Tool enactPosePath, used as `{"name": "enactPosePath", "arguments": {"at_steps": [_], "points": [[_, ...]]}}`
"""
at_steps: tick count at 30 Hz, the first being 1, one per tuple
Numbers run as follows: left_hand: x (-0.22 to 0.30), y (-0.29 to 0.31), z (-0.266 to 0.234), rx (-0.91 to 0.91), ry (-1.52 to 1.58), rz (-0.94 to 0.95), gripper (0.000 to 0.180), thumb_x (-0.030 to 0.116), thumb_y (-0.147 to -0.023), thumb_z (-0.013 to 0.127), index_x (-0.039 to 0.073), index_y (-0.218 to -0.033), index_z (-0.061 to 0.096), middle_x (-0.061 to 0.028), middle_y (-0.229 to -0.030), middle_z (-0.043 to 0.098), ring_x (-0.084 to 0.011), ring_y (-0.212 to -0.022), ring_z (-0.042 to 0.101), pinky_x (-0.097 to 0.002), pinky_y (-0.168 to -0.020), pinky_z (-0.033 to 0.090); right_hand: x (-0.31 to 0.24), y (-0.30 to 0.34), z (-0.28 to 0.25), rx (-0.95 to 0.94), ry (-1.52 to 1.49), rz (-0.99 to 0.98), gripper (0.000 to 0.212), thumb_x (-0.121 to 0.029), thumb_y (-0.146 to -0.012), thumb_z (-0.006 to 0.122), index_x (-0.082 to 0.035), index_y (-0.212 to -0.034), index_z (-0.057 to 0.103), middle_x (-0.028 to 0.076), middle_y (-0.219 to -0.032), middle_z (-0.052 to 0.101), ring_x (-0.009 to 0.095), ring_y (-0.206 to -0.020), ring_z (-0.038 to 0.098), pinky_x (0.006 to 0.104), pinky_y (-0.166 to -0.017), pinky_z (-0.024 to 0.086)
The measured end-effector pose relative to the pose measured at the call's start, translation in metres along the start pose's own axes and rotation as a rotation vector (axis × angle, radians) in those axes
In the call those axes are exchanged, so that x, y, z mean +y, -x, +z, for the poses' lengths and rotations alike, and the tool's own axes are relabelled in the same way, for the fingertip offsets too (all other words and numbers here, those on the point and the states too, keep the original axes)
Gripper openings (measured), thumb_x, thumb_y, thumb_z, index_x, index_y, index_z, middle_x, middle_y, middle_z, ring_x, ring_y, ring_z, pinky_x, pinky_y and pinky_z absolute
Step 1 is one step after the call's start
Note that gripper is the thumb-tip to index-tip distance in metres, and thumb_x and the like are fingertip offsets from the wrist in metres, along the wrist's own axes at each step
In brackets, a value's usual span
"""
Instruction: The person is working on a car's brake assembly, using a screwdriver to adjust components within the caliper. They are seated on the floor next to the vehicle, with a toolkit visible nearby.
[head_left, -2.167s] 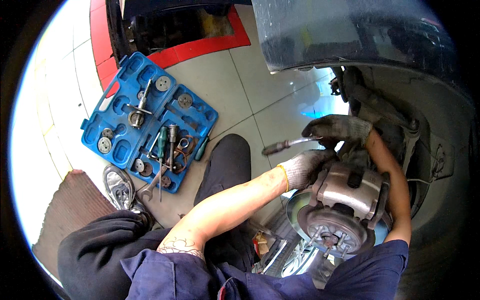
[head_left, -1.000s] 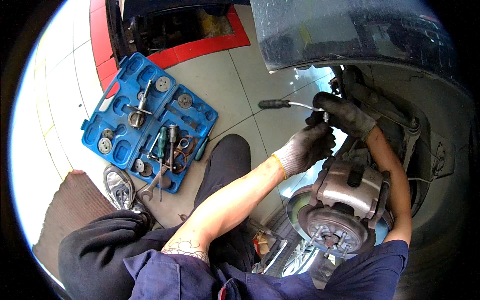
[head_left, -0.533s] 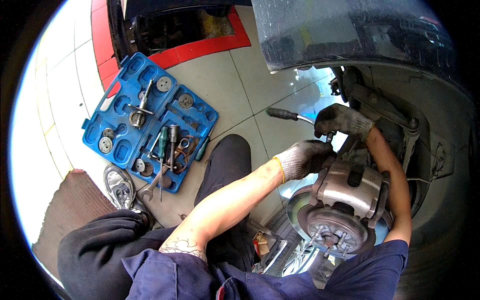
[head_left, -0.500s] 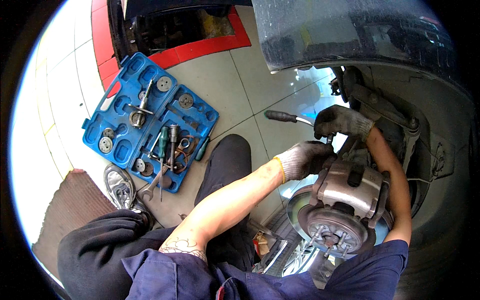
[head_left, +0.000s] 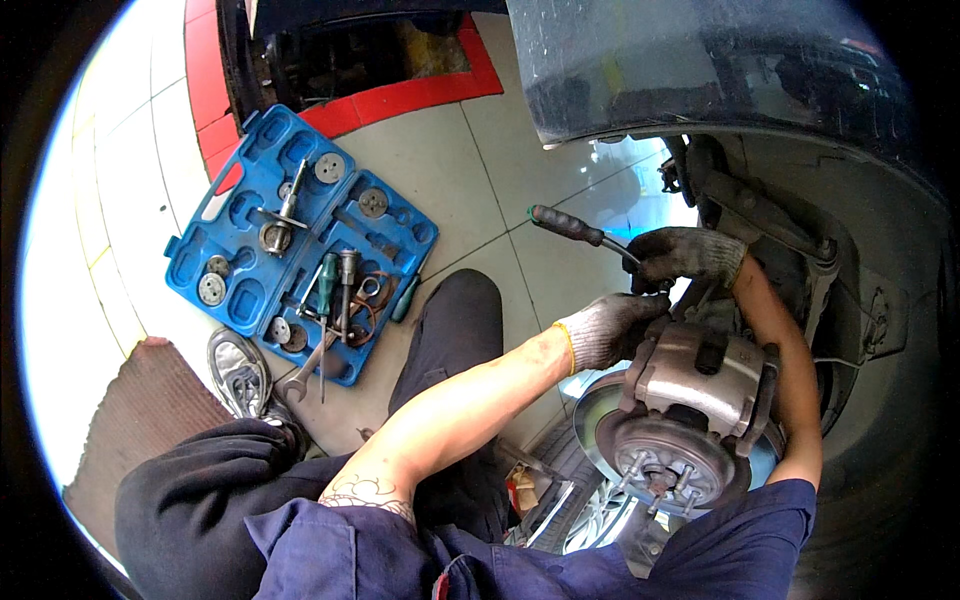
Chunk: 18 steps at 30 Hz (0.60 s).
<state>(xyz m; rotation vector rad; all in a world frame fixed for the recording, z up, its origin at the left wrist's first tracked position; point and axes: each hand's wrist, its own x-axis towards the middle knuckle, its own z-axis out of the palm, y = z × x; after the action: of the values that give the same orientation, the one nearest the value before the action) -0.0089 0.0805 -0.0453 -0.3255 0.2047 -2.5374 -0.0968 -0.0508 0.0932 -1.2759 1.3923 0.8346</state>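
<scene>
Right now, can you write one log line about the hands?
left hand: on brake caliper | right hand: gripping ratchet handle | blue tool case: open on floor

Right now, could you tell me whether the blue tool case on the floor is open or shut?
Open: the blue tool case lies flat on the tiles, its moulded recesses and tools exposed.

The tool's (head_left: 575, 228) working end vanishes under the right hand (head_left: 685, 255), so its tip can't be made out. The left hand's (head_left: 608, 328) fingertips slip behind the brake caliper (head_left: 700, 372). Small pieces in the blue case (head_left: 300, 240) are too tiny to identify. The car body (head_left: 700, 60) runs off the top edge.
</scene>
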Motion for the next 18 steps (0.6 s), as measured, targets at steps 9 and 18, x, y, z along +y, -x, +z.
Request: {"name": "enactPosePath", "arguments": {"at_steps": [9, 18], "points": [[-0.005, 0.000, 0.005, 0.015, 0.021, -0.007, 0.024, 0.021, -0.098, 0.053, 0.001, -0.109, 0.059, -0.0083, -0.102, 0.063, -0.0120, -0.092, 0.060, -0.0261, -0.084, 0.050, -0.003, 0.003, -0.001, -0.023, 0.004, 0.010, 0.039, -0.027, -0.083, 0.069, -0.002, -0.112, 0.061, 0.011, -0.099, 0.068, 0.017, -0.082, 0.063, 0.0305, -0.073, 0.052], [-0.002, 0.001, 0.020, -0.027, 0.084, -0.035, 0.025, 0.019, -0.098, 0.051, -0.002, -0.110, 0.056, -0.0121, -0.104, 0.064, -0.0168, -0.090, 0.063, -0.0285, -0.083, 0.053, 0.004, 0.015, -0.005, 0.128, 0.435, -0.016, 0.042, -0.035, -0.083, 0.067, 0.000, -0.107, 0.066, 0.013, -0.099, 0.067, 0.019, -0.085, 0.064, 0.0335, -0.081, 0.052]]}}
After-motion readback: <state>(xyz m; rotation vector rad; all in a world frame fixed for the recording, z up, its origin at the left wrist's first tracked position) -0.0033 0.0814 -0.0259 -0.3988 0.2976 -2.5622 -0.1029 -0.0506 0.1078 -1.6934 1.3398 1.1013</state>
